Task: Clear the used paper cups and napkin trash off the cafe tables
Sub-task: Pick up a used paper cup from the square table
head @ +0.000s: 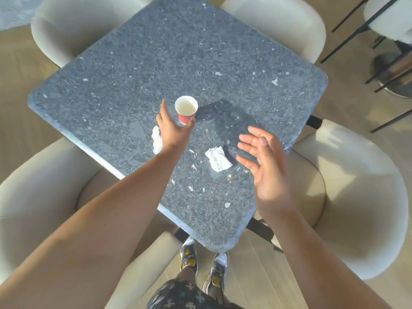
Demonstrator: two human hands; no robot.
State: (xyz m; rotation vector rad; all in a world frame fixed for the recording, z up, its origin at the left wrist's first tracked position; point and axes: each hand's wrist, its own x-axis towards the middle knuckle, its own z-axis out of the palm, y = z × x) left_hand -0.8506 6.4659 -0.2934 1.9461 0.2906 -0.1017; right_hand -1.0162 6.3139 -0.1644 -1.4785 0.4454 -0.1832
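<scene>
Head view: our left hand (172,130) spreads open beside the cup (186,109). Our right hand (265,161) hovers open, a napkin (218,159) just left of it.

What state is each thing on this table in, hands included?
Red paper cup: upright, lidless, on the table.
Left napkin: crumpled, partly hidden by the left wrist.
Right napkin: crumpled, lying free.
Left hand: open, fingers and thumb flanking the cup.
Right hand: open, holding nothing.
</scene>
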